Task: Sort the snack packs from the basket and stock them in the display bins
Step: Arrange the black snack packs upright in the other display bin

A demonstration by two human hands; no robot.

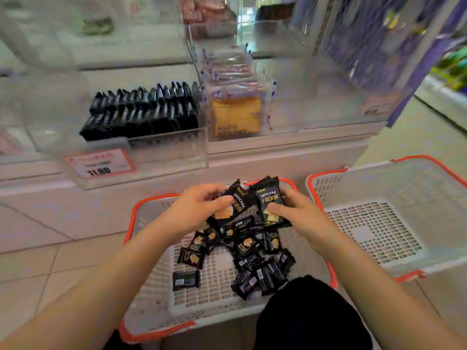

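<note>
Snack packs [249,251], black, lie heaped in my white basket [151,294] on the floor. My left hand [199,205] pinches several packs; my right hand's [293,210] grip curls round another bunch above it.

Shop interior, view blurred at top. Pale beige floor tiles [45,223] with thin grout lines, 6 to 9 o'clock. White shelving unit [278,155] across centre, low plinth meeting floor. Purple panel [419,66] at 2 o'clock. Red-framed price tag [99,162] at 10 o'clock. Lighting even, slightly greenish
</note>
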